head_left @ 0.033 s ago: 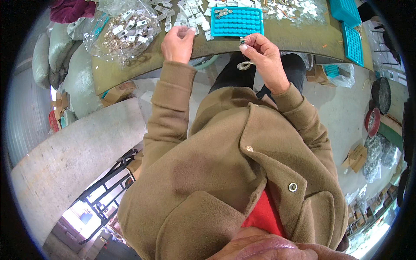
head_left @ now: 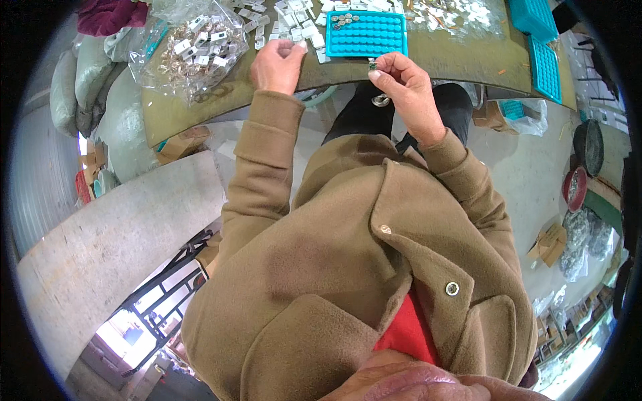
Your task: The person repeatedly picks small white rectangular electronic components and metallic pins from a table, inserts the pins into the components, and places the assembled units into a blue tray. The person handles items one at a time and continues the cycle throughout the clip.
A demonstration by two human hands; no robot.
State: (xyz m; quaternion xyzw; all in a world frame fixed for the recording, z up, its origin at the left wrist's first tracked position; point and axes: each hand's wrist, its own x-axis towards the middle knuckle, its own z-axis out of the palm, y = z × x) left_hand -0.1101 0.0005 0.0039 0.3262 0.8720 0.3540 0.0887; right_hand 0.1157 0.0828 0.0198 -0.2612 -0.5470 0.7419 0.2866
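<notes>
Between the thumb and fingers of my right hand (head_left: 409, 87) is a small dark green circuit board (head_left: 372, 66). A pale, shiny loop (head_left: 380, 100), perhaps thin wire, hangs below it. My left hand (head_left: 276, 68) reaches to the near edge of a spread of small white plastic casings (head_left: 302, 27). Its fingers are curled in toward the thumb; what they pinch, if anything, is hidden. Just beyond and between both hands lies a turquoise tray (head_left: 366, 41) of small pockets. Several round silvery cells (head_left: 344, 20) sit in its far left pockets.
An open clear bag (head_left: 200, 57) of white and copper-coloured parts lies on the table's left. Loose white and orange bits (head_left: 455, 17) cover the far right. More turquoise trays (head_left: 545, 67) stand at the right edge. Full sacks (head_left: 124, 134) stand left of the table.
My left hand has shifted slightly right, its fingers drawn closer together by the white casings. The loop under my right hand has swung and looks more bunched; the board is still held.
</notes>
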